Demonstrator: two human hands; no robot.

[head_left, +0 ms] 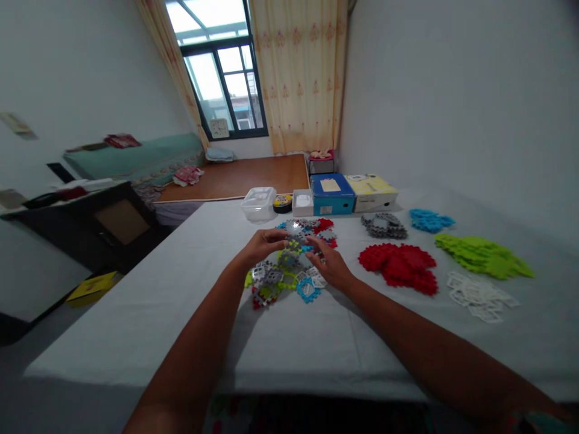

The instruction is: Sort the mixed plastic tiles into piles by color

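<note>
A mixed heap of notched, interlocking plastic pieces in grey, red, green, blue and white lies before me on the table. My left hand [266,246] is over the heap's left side, thumb and fingertips pinched at the edge of a grey notched piece [295,246]. On the other side my right hand [332,264] hovers close by, thumb and fingers apart, its fingertips near that grey piece. Below the hands lie a blue square piece [308,290] with a pale centre and several grey pieces [266,274]. Exact finger contact is too small to make out.
Sorted piles lie to the right: red [400,265], grey [383,225], blue [430,220], green [484,254] and white [480,294]. Along the back stand a clear plastic tub [259,205], a round tin [283,204], a blue box [333,194] and a yellow box [371,191].
</note>
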